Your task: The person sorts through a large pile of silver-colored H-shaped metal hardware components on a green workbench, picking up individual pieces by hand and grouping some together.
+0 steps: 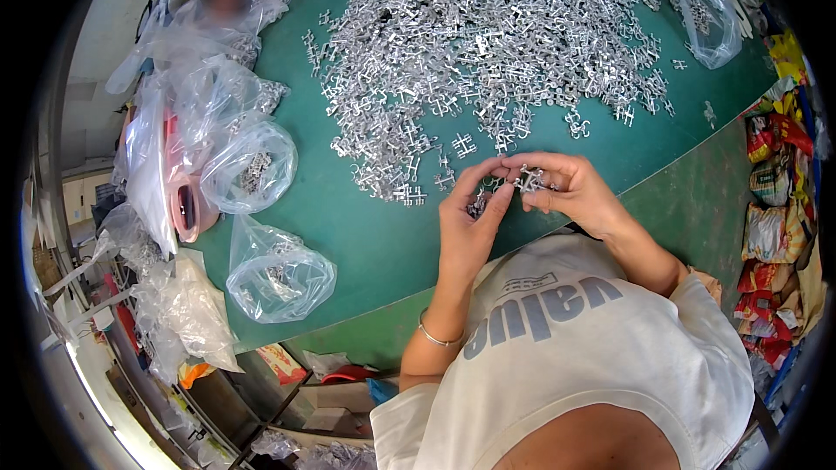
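My left hand [468, 222] holds a small cluster of silvery metal parts [478, 203] against its fingers. My right hand [570, 187] pinches another small silvery metal part [529, 179] between thumb and fingertips, close beside the left hand's cluster. Both hands hover just above the green table [366, 244], at the near edge of a large heap of the same silvery metal parts [488, 43]. A thin bangle sits on my left wrist.
Clear plastic bags [279, 274] with a few metal parts lie to the left, one more bag [707, 17] at the far right. Pink objects [185, 204] sit under bags at the left edge. Colourful packets [775, 209] pile up on the right.
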Tool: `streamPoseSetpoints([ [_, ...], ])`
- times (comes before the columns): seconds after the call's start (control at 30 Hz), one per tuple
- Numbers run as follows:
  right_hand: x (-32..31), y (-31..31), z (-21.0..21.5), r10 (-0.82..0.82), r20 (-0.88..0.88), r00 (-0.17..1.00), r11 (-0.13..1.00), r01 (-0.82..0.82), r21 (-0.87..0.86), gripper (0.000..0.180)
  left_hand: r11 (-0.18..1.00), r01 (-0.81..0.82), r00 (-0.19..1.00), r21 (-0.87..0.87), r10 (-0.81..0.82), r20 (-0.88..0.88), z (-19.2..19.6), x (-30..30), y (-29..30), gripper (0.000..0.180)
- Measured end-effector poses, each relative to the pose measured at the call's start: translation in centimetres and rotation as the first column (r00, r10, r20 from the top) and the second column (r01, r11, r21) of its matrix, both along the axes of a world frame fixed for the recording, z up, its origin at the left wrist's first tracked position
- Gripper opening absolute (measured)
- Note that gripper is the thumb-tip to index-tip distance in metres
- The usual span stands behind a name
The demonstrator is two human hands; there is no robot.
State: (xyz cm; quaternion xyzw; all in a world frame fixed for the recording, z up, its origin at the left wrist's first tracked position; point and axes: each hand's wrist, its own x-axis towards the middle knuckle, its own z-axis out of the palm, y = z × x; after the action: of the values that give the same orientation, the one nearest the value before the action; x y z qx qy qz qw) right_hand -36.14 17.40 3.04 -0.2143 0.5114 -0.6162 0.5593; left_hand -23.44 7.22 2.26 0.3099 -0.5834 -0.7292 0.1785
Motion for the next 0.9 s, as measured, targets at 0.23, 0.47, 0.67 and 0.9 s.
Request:
streamPoseSetpoints([
  [0.23,0.0,0.3,-0.8,0.07,-0.43,0.9,0.997,-0.08,-0.006,0.038,0.988,0.111,0.994,-0.106,-0.11,0.016,0.2,0.1,-0.2,0.043],
  [0.47,0.1,0.3,-0.3,0.017,-0.1,0.995,0.998,-0.023,-0.061,0.039,0.844,0.017,0.993,0.536,0.05,-0.11,-1.0,0.6,-0.6,0.031],
  [0.67,-1.5,1.0,-1.3,-0.048,0.392,0.919,0.994,0.084,-0.076,0.031,0.668,-0.021,0.963,0.744,0.215,-0.165,-1.8,0.5,-0.7,0.017],
  [0.9,-2.2,1.5,-1.0,-0.129,0.403,0.906,0.974,0.192,-0.118,0.04,0.733,-0.129,0.976,0.668,0.212,-0.043,-0.8,-0.4,-0.1,0.016],
])
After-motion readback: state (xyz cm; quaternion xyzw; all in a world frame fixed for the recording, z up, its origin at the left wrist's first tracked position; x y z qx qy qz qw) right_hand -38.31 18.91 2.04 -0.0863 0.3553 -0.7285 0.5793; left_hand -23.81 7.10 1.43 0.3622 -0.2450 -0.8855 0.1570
